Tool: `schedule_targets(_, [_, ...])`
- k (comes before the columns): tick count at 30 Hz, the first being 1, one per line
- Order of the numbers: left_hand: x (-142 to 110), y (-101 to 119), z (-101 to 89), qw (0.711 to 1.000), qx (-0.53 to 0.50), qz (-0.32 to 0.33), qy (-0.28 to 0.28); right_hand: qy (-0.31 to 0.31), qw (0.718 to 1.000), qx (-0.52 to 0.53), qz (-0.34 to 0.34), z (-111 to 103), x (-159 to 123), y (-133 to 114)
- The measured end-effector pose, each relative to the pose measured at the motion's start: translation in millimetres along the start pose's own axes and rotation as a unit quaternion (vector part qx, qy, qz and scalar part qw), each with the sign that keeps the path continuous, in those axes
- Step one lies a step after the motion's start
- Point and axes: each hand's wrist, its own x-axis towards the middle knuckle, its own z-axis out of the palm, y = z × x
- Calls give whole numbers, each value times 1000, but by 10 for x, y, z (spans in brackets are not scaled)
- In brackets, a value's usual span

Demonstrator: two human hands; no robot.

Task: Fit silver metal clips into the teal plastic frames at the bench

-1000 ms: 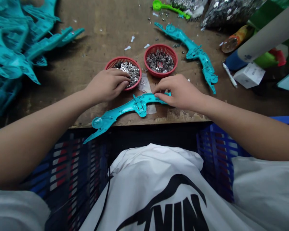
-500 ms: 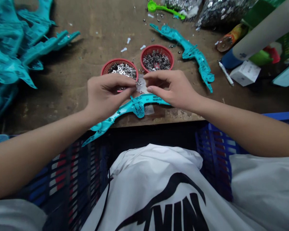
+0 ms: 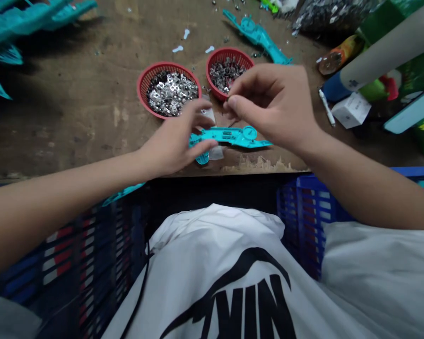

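Note:
A long teal plastic part (image 3: 233, 136) lies along the table's near edge, its left end jutting past it. Over its middle is my left hand (image 3: 176, 141), thumb and fingers apart with nothing seen between them; whether it touches the part I cannot tell. My right hand (image 3: 277, 103) is raised above the part's right end, thumb and fingertips pinched. Whatever is in that pinch is too small to make out. Just beyond my left hand stands a red basket (image 3: 140, 89) of shiny metal pieces. A second red basket (image 3: 212, 80), with darker metal pieces, sits behind my right fingertips.
Another teal part (image 3: 261, 40) lies behind my right hand. Teal parts (image 3: 24, 23) are piled at far left. A white box (image 3: 351, 110), a pen (image 3: 327, 107) and a large tube (image 3: 385, 49) are at right. Blue crates (image 3: 304, 212) stand below the table edge.
My hands have moved apart: the left lower, over the teal part, with its fingers opened; the right up and rightward, still pinched. The view has shifted, so the table things appear higher.

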Motion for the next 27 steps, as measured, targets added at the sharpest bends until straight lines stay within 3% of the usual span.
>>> schedule_targets(2, [3, -87, 27, 983, 138, 65, -104, -82, 992, -92, -21, -103, 125, 158])
schedule_targets(4, [-11, -159, 51, 949, 227, 116, -183, -205, 957, -193, -66, -122, 239, 367])
schedule_targets(6, [-27, -213, 55, 929, 255, 146, -226, -291, 917, -243, -122, -61, 309, 563])
schedule_targets(8, [-34, -250, 36, 921, 249, 162, -250, -335, 892, -251, -171, 33, 325, 694])
schedule_targets(11, [-20, -280, -14, 922, 228, 168, -266, -358, 871, -258, -215, 136, 292, 751])
schedule_targets(16, [0, -319, -43, 930, 193, 162, -269, -388, 855, -275, -208, 136, 245, 709])
schedule_targets(23, [-5, -396, 24, 962, 85, 91, -245, -375, 889, -217, -147, 160, 186, 657])
schedule_targets(27, [-2, -389, 15, 966, 65, 74, -240, -367, 899, -199, -134, 167, 219, 764])
